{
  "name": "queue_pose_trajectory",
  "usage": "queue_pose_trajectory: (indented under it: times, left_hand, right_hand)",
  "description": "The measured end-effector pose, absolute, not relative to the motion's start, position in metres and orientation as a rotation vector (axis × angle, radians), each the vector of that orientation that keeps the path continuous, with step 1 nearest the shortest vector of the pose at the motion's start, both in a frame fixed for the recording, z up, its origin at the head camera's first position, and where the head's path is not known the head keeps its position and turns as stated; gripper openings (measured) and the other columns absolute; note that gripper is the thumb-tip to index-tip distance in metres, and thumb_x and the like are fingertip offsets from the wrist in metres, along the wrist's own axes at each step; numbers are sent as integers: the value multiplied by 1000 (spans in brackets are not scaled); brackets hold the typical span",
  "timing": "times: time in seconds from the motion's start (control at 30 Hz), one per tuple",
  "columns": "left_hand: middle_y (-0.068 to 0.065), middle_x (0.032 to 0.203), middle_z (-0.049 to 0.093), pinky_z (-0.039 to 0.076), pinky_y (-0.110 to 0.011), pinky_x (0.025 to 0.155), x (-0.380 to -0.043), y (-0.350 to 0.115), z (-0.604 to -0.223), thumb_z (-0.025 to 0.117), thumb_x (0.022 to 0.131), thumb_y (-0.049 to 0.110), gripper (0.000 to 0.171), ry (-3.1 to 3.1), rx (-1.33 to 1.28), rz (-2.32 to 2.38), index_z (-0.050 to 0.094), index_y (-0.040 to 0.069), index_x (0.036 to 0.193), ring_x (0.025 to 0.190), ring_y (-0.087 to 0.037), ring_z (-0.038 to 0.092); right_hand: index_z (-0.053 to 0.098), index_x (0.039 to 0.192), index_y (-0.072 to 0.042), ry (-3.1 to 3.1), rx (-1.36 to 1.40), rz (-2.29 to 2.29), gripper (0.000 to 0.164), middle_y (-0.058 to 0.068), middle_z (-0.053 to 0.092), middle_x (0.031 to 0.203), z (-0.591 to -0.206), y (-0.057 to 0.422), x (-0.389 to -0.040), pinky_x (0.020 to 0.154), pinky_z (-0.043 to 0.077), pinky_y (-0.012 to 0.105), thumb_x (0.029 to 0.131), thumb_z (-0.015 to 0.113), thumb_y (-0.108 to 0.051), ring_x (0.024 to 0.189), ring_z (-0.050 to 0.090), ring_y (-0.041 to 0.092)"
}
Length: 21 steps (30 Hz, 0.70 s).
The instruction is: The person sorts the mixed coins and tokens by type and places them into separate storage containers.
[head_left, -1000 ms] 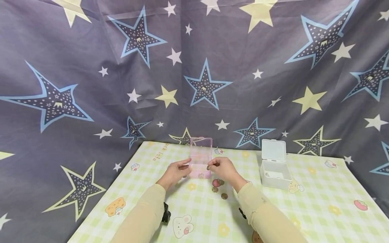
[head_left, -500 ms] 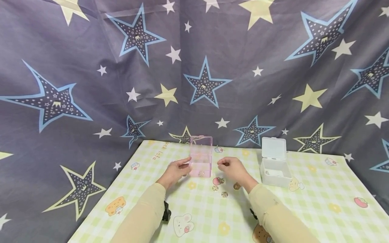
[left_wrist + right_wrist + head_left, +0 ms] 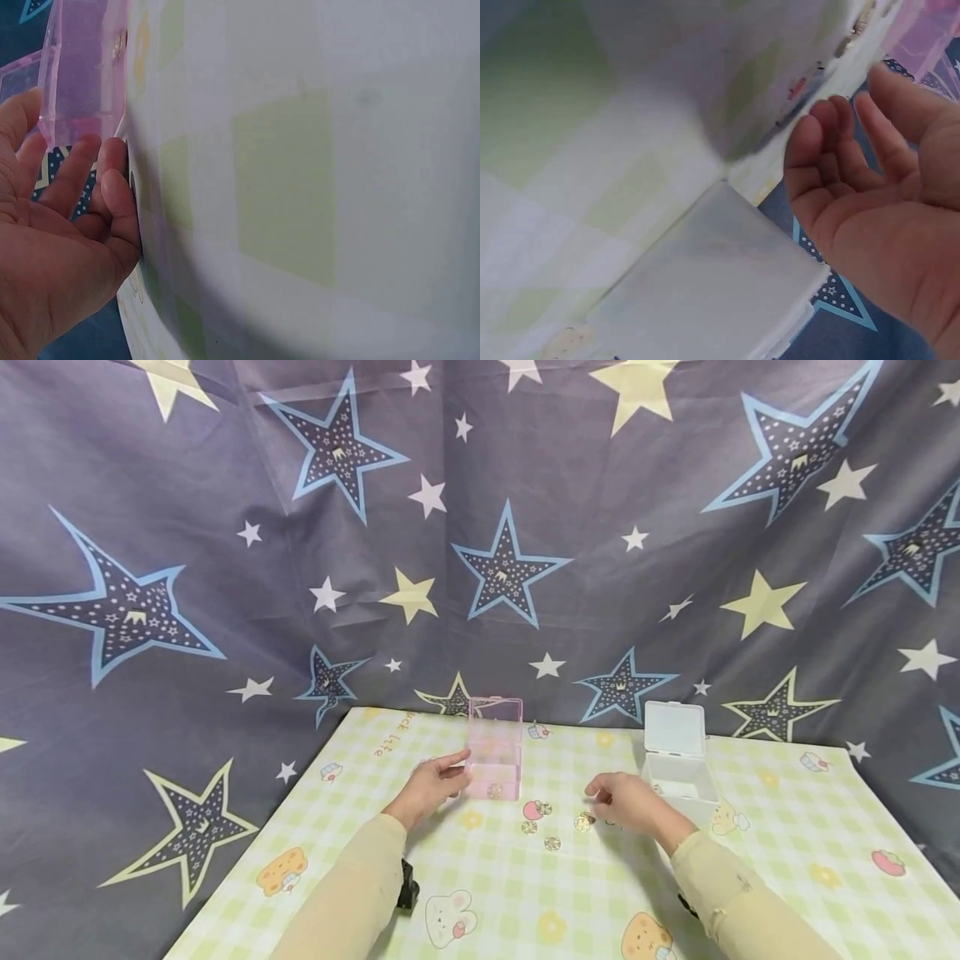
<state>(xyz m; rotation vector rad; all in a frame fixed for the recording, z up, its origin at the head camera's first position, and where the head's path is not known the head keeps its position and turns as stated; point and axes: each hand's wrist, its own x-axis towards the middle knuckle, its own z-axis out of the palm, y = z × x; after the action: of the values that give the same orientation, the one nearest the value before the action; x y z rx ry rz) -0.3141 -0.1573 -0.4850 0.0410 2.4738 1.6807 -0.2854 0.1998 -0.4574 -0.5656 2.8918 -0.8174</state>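
My left hand [image 3: 431, 787] rests its fingers against the left side of a clear pink box [image 3: 506, 782], whose lid stands raised at the back. In the left wrist view these fingers [image 3: 71, 176] are loosely bent at the box's edge. A round gold openwork piece [image 3: 495, 791] shows through the box's front wall. To the right, my right hand [image 3: 630, 802] hovers over the cloth with loosely bent fingers and nothing visible in them. Just left of it lies a gold piece [image 3: 584, 822]. Several similar pieces [image 3: 529, 827] lie scattered nearer the pink box.
A white box [image 3: 675, 728] with its lid raised stands right of my right hand, partly behind it. Something small sits inside. Green-checked cloth [image 3: 480, 860] with printed figures covers the table. A star-patterned curtain [image 3: 420, 660] hangs behind the far edge.
My right hand has moved from the pink box's right edge, where it pinched a small dark round piece, rightward towards the white box. Its fingers have loosened. The left hand has stayed.
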Motion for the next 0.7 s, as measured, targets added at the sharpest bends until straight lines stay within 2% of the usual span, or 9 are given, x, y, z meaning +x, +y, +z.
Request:
queue_pose_trajectory:
  times: [0.2,0.43,0.57,0.7]
  left_hand:
    - [-19,149,65,60,-42,97,-314,-156,-483,69,106,20,52,2493,46,1679,57,21,156,124,-30,71]
    - [-19,150,65,60,-43,100,-315,-155,-484,69,106,19,53,2493,55,1679,57,19,157,131,-34,67]
    - [-18,150,65,60,-43,101,-314,-157,-485,69,106,20,53,2494,45,1672,56,21,157,130,-32,68]
    - [-17,149,66,59,-41,95,-315,-157,-485,70,106,22,53,2493,37,1657,57,24,157,122,-29,72]
  right_hand:
    - [76,102,-12,2805,-674,-818,22,0,70,88,-461,203,-285,79,51,33,83,85,-3,82,59,12]
    - [71,95,-12,2759,-615,-772,18,-2,65,85,-459,199,-287,80,49,34,86,84,-3,80,54,12]
    - [68,92,-8,2729,-588,-772,18,-2,62,83,-458,195,-288,80,49,33,85,82,0,79,53,13]
    - [67,90,-7,2714,-573,-779,17,-1,63,83,-457,195,-289,78,48,32,84,81,2,79,52,14]
